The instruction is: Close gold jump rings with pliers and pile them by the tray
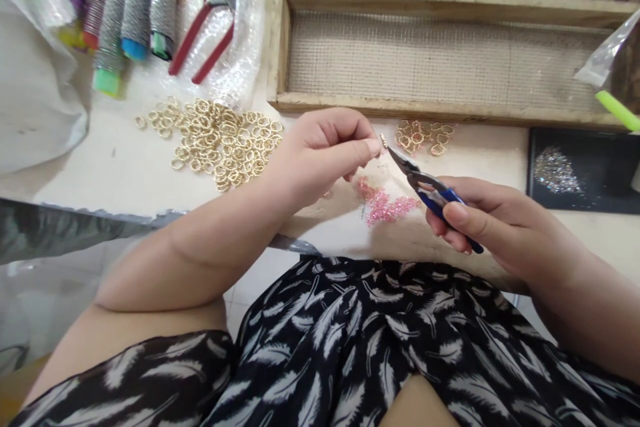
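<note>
My left hand pinches a small gold ring between thumb and forefinger, near the middle of the table. In my right hand are pliers with blue handles, their pointed tips close beside the ring. Below the tips lies a pile of pink beads. Several gold rings rest just behind the pliers, against the wooden frame. A larger heap of gold rings spreads to the left of my left hand.
A wooden frame with mesh spans the back. Red-handled cutters lie on bubble wrap at back left, beside several wire-wrapped tubes. At right is a black tray holding clear beads.
</note>
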{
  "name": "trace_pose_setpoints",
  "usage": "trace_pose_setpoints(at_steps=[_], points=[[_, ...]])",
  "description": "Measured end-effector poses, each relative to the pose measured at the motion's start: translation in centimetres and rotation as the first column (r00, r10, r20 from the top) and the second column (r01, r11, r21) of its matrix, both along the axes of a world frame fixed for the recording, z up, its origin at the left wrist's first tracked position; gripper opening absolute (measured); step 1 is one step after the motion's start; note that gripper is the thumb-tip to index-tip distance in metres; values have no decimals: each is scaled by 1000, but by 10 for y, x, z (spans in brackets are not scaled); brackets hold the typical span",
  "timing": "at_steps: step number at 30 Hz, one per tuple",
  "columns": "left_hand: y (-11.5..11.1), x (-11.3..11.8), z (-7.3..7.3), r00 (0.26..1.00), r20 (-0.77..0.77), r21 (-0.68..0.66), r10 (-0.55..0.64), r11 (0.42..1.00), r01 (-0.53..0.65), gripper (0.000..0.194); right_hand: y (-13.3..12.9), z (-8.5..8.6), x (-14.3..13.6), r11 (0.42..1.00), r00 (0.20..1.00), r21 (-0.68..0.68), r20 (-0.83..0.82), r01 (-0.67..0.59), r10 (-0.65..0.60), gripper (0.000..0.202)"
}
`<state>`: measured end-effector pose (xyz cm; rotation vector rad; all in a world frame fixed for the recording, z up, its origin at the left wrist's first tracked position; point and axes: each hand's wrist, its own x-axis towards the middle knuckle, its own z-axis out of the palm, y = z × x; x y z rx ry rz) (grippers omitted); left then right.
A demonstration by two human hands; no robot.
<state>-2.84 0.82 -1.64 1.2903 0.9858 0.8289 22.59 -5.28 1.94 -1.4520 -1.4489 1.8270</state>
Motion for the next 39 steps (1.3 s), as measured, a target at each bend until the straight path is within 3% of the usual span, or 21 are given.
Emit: trace_pose_setpoints(at_steps=[3, 5, 8, 10, 21, 25, 32, 39], points=[[4, -5, -3, 996, 19, 220, 91, 971, -93, 8, 3, 2, 0, 998, 1000, -55, -4, -25, 25, 43], [8, -6, -3, 995, 82, 289, 54, 954, -76, 16, 4, 4, -1, 997, 999, -61, 0, -54, 54, 44], [11, -6, -3, 990, 96, 240, -99, 968, 73, 18, 6, 5, 0, 996, 997, -54, 1, -74, 74, 46], [11, -6, -2, 986, 87, 168, -140, 978, 124, 13, 5, 5, 1, 995, 997, -49, 3, -81, 82, 46], [9, -4, -3, 996, 6, 206, -86, 975, 83, 7, -2, 1, 1, 997, 998, 51, 32, -61, 59, 33], [8, -4, -4, 996, -23, 293, -83, 952, 86, 7, -1, 2, 4, 993, 990, 67, 111, -93, 85, 51], [6, -3, 3, 960, -276, 476, 55, 875, 87, 12, -1, 4, 4, 991, 986, 86, 141, -104, 91, 51], [9, -9, 3, 979, -196, 432, -62, 891, 143, 4, 0, 4, 3, 991, 987, 91, 138, -100, 87, 51]])
